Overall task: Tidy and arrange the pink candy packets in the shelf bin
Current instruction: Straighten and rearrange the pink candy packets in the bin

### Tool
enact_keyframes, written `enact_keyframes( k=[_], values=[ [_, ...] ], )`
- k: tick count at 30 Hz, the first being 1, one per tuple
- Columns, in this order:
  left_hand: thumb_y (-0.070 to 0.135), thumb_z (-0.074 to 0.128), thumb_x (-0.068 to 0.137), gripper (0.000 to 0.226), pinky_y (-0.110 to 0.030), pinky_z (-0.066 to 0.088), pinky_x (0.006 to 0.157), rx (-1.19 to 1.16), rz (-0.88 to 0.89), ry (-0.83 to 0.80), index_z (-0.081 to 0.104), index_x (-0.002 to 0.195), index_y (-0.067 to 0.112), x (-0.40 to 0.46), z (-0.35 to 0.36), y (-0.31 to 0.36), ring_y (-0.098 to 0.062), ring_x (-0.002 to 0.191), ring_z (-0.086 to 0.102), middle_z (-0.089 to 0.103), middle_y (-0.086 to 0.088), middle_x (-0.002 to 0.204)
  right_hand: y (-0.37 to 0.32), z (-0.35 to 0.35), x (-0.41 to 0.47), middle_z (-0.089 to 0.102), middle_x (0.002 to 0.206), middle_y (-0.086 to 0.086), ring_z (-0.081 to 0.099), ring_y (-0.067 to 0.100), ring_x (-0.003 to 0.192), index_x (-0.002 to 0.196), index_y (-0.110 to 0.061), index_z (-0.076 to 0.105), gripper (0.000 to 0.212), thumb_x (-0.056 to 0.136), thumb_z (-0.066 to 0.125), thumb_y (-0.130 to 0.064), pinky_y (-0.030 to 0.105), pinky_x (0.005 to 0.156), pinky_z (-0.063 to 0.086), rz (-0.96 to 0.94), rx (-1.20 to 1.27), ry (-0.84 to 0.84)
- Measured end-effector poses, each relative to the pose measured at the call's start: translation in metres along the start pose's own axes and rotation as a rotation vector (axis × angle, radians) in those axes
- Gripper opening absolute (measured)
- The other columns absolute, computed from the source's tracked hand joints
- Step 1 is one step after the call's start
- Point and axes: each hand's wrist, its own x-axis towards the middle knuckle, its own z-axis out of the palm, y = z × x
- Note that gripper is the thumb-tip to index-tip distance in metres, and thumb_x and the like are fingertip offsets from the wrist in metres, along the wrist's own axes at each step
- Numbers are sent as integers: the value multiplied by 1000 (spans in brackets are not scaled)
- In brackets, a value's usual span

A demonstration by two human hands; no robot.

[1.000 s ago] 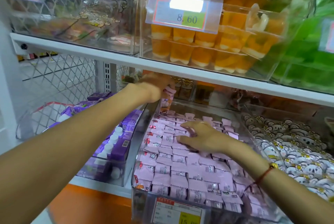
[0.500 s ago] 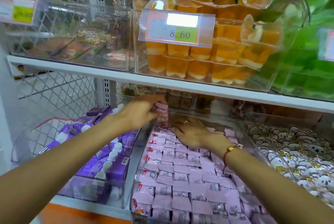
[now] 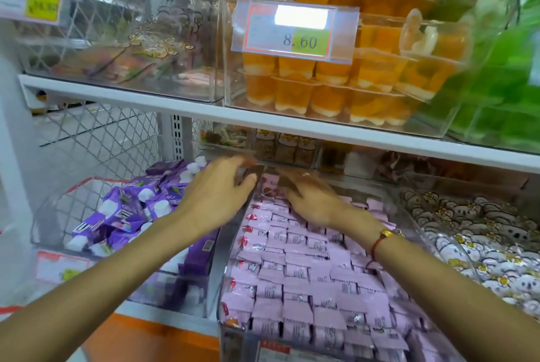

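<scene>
At nine o'clock a clear bin holds purple cartons with white caps, heaped loosely, and a blurred price label sits on its front. Above it, toward ten o'clock, another clear bin on the upper shelf carries a yellow price tag at its left corner. The left hand reaches in from seven o'clock and lies over the back left wall of the clear shelf bin, its fingers spread fairly wide and only lightly bent, touching the top edge near the back corner; whether they hold anything cannot be told. Toward twelve o'clock orange jelly cups are stacked in a clear bin behind a tag reading 8.60. The pink candy packets fill the shelf bin from centre down to six o'clock, lying in overlapping rows, with a few standing upright at the back left. The right hand comes from four o'clock and lies palm down on the packets at the back of the bin, fingers straight and close together, pressing on them; it is motion-blurred. A red cord bracelet with a gold bead circles that wrist. At three o'clock lies a bin of white packets printed with animal faces, and at two o'clock green jelly cups.
</scene>
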Motion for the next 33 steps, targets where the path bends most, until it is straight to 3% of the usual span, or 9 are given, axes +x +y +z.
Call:
enact_keyframes(
  k=[5,9,15,17,19,21,26,28,33],
  values=[
    [45,58,82,21,-16,44,71,-56,-66,-72,64,102,42,-77,-18,9,3,80,64,67,23,79,-9,13,17,14,159,-1,15,27,144,149,-38,14,50,100,26,-42,43,115,18,73,-81,-215],
    [42,56,87,39,-25,47,70,-143,-45,-118,45,119,61,-100,-18,12,-2,62,63,68,20,72,-13,14,22,16,159,-1,15,27,145,148,-36,18,53,97,17,-51,45,114,17,107,-137,-201],
    [36,57,89,37,-28,49,77,-349,-92,-74,48,119,57,-114,-7,6,-6,78,65,70,13,87,-12,8,10,25,156,0,29,27,139,145,-40,26,46,100,28,-35,40,110,27,133,3,-233],
    [34,57,90,38,-31,51,79,-356,-85,-60,51,123,50,-114,-3,2,-9,76,66,70,12,85,-11,3,8,41,146,-1,55,18,110,143,-45,28,45,100,28,-32,33,89,46,156,52,-242],
    [32,58,91,39,-35,51,81,-366,-70,-65,51,127,45,-113,-2,-1,-12,74,67,70,10,85,-16,1,11,53,122,-2,51,7,69,141,-44,32,45,99,29,-29,24,56,41,173,44,-218],
    [33,56,91,39,-36,52,79,-372,-59,-81,50,128,44,-113,-2,-1,-13,73,67,70,10,86,-21,3,15,54,126,3,44,7,62,141,-42,35,46,98,32,-24,22,51,34,190,34,-186],
    [37,54,91,37,-35,52,80,-380,-69,-95,50,127,45,-112,-5,0,-7,75,66,68,11,84,-27,-4,7,56,118,5,55,16,71,143,-40,35,60,92,35,-8,26,57,47,226,185,-269],
    [42,54,91,38,-36,52,85,-370,-82,-108,50,128,42,-112,-6,2,-3,81,66,67,14,87,-33,-18,-4,43,143,5,59,20,98,144,-37,31,66,90,36,0,29,72,51,187,150,-298],
    [47,50,90,38,-28,44,92,-153,152,-38,56,124,31,-121,-22,7,-3,109,52,54,19,118,-63,-50,-68,47,142,3,46,17,123,138,-21,44,45,94,46,-10,30,97,39,14,52,-73]
  ],
)
